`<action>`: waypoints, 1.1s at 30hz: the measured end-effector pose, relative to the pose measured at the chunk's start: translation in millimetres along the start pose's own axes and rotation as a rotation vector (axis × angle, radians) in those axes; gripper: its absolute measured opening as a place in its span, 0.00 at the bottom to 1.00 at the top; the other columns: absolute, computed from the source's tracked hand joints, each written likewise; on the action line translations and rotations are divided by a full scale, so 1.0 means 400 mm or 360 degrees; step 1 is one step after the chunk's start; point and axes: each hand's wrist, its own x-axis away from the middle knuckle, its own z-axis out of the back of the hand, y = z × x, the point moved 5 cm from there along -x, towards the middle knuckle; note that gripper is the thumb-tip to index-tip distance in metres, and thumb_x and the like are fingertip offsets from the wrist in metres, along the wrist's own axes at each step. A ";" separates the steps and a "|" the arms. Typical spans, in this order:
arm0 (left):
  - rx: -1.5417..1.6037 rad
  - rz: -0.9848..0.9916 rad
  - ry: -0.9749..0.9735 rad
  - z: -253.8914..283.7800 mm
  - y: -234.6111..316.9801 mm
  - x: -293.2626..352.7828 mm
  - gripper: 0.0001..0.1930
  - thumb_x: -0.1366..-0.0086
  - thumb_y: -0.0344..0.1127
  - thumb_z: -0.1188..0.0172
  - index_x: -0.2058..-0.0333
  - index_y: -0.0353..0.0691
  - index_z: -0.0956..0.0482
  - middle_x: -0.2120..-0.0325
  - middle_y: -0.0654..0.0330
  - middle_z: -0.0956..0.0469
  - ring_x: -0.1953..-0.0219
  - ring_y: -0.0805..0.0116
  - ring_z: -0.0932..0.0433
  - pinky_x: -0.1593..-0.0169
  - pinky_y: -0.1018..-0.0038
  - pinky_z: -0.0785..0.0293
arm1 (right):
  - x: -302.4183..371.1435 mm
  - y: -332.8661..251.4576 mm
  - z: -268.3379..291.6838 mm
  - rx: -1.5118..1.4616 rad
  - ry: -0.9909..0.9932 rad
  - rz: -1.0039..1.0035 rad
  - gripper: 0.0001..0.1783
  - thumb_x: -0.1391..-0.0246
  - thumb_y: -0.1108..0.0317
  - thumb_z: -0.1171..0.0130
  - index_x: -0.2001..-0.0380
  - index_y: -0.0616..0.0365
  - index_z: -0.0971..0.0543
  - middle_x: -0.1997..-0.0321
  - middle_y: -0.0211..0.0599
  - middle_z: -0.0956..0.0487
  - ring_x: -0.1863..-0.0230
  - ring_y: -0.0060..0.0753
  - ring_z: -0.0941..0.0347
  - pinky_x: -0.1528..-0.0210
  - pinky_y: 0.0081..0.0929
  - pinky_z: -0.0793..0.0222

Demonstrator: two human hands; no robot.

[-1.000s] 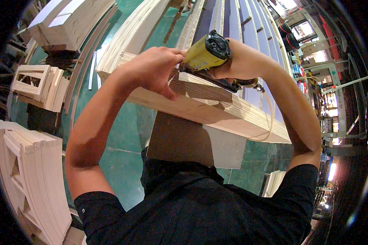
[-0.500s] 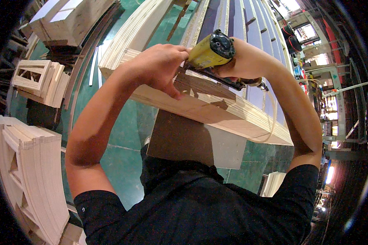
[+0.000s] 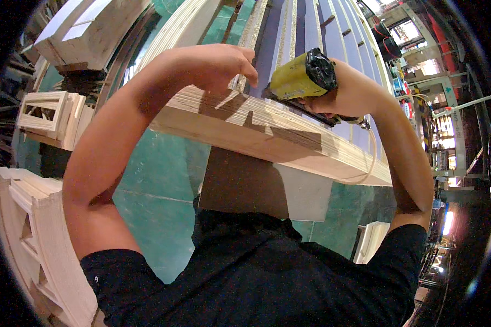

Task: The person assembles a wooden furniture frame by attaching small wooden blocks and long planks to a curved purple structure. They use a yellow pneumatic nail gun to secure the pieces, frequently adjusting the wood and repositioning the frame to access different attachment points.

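Observation:
My right hand is wrapped around the grip of a yellow and black air nail gun, whose nose points left. The gun is at the far side of a thick laminated wooden beam lying crosswise in front of me. My left hand hovers left of the gun near the beam's far edge, its index finger stretched toward the slats and nothing visible in its grasp. Its remaining fingers are partly hidden. Shadows of the hand and gun fall on the beam's top.
Beyond the beam run long slats and bluish-grey panels. A pale air hose loops down from the gun on the right. Stacked wooden frames stand at left, with a pale block farther back. A board is below the beam.
My left hand has lifted off the beam and moved left and away, its thumb no longer over the beam's near edge. The nail gun has shifted slightly right and nearer me.

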 end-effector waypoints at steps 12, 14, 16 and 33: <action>0.0038 -0.0158 0.0070 -0.046 -0.087 -0.066 0.17 0.53 0.17 0.35 0.63 0.41 0.15 0.53 0.54 0.20 0.51 0.49 0.20 0.50 0.63 0.22 | -0.043 0.009 -0.010 0.0139 0.0055 0.0089 0.22 0.56 0.70 0.31 0.54 0.60 0.20 0.66 0.40 0.15 0.66 0.35 0.19 0.60 0.34 0.23; 0.0221 -0.0107 -0.0046 -0.050 -0.085 -0.081 0.17 0.53 0.15 0.38 0.64 0.39 0.14 0.56 0.53 0.18 0.52 0.48 0.19 0.51 0.62 0.22 | -0.054 0.020 -0.003 0.0228 0.0044 0.0070 0.22 0.56 0.69 0.32 0.54 0.60 0.20 0.67 0.40 0.15 0.68 0.34 0.19 0.62 0.34 0.23; 0.0236 -0.0149 0.0008 -0.045 -0.070 -0.081 0.17 0.54 0.16 0.37 0.64 0.39 0.13 0.60 0.53 0.16 0.55 0.48 0.18 0.53 0.63 0.21 | -0.069 0.021 0.000 0.0298 -0.0014 0.0054 0.22 0.56 0.69 0.32 0.54 0.59 0.20 0.68 0.40 0.16 0.69 0.31 0.20 0.63 0.33 0.23; 0.0276 -0.0065 -0.0330 -0.041 -0.095 -0.120 0.15 0.50 0.23 0.30 0.60 0.38 0.13 0.68 0.53 0.13 0.64 0.58 0.15 0.61 0.63 0.22 | -0.103 -0.013 -0.008 0.0014 -0.0111 0.0035 0.25 0.53 0.71 0.30 0.49 0.60 0.20 0.53 0.41 0.15 0.54 0.30 0.20 0.46 0.32 0.25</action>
